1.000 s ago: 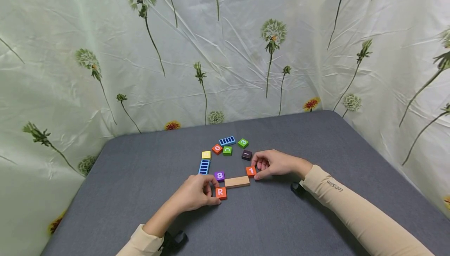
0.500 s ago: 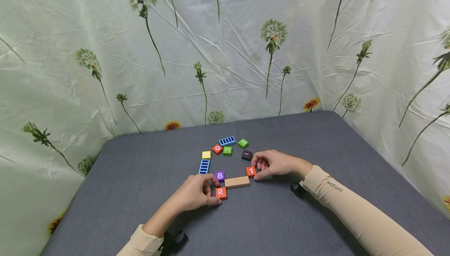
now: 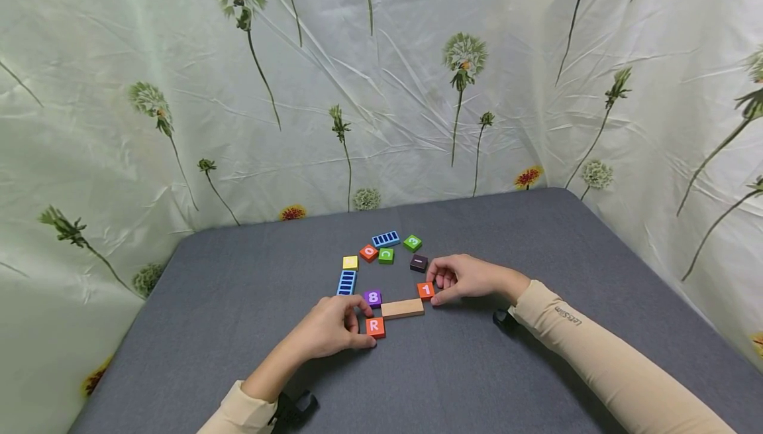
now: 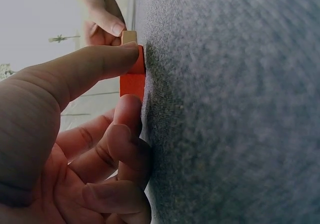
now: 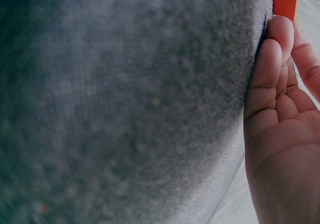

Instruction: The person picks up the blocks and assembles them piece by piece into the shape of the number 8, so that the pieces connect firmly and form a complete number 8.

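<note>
My left hand [image 3: 335, 326] pinches an orange-red block marked R [image 3: 375, 327] between thumb and index finger; its orange side [image 4: 132, 84] shows in the left wrist view. Across from it, my right hand [image 3: 467, 278] has thumb and index finger at opposite sides of an orange-red block marked 1 [image 3: 425, 290]. Between these two blocks lies a plain wooden plank [image 3: 402, 309], its right end against the 1 block. A purple block marked 8 [image 3: 372, 298] sits just behind the plank's left end. In the right wrist view only an edge of the orange block [image 5: 286, 1] shows.
Behind lie a blue striped block [image 3: 346, 283], a yellow block [image 3: 350, 262], a red 0 block [image 3: 368, 252], a green C block [image 3: 386, 256], another blue striped block [image 3: 385, 239], a green 3 block [image 3: 412, 242] and a dark block [image 3: 418, 262]. A flowered curtain [image 3: 405, 175] borders the grey table [image 3: 477, 381].
</note>
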Action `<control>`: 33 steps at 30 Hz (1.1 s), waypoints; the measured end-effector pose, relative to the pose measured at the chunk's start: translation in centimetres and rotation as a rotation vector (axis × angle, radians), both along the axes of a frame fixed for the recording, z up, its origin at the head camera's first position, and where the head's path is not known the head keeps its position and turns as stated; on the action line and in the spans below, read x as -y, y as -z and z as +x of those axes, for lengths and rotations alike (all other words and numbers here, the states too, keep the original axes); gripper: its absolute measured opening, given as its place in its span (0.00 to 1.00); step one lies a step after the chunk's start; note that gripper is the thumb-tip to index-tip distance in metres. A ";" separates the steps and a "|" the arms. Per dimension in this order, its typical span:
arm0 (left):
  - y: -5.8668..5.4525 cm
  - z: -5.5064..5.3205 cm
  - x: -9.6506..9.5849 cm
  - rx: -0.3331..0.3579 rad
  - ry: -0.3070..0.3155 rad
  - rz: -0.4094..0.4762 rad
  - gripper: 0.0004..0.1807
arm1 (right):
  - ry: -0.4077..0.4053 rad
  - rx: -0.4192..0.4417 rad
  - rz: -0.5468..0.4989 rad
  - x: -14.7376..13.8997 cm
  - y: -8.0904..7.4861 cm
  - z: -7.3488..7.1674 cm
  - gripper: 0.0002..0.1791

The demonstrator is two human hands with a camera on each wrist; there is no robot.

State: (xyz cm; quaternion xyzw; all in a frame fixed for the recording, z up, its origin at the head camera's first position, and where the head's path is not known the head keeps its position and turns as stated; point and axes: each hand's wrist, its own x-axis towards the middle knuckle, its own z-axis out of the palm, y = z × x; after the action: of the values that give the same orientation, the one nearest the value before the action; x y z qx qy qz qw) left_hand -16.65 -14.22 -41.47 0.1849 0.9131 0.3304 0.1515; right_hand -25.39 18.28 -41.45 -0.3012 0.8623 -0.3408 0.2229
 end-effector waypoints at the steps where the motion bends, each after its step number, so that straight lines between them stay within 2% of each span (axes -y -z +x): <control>1: 0.0 0.0 0.0 0.003 -0.001 -0.001 0.21 | 0.003 0.001 0.001 0.0 0.0 0.0 0.19; 9: 0.0 0.2 0.1 0.009 -0.001 0.003 0.19 | 0.014 0.019 -0.008 0.1 0.2 -0.2 0.19; 14: 0.1 0.2 0.2 -0.013 0.007 0.008 0.19 | 0.003 0.037 -0.048 0.0 -0.3 -0.2 0.18; 21: 0.1 0.0 0.2 -0.001 0.006 0.025 0.18 | 0.012 0.053 -0.097 -0.4 -1.0 -0.9 0.17; 24: 0.1 0.0 0.3 0.005 0.006 0.029 0.18 | 0.039 0.013 -0.107 -0.5 -1.4 -1.3 0.14; 29: 0.2 0.0 0.4 0.004 0.010 0.032 0.18 | 0.070 -0.131 -0.059 -0.2 -1.7 -2.0 0.09; 33: 0.3 0.0 0.4 -0.005 0.014 0.035 0.18 | 0.071 -0.210 -0.003 0.0 -1.6 -2.6 0.11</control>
State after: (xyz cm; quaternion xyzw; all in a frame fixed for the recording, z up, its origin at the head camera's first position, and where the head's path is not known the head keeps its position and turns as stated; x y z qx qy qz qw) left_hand -16.65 -14.67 -41.82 0.1946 0.9062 0.3449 0.1481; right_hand -28.01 18.26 -39.82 -0.3048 0.8905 -0.3162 0.1187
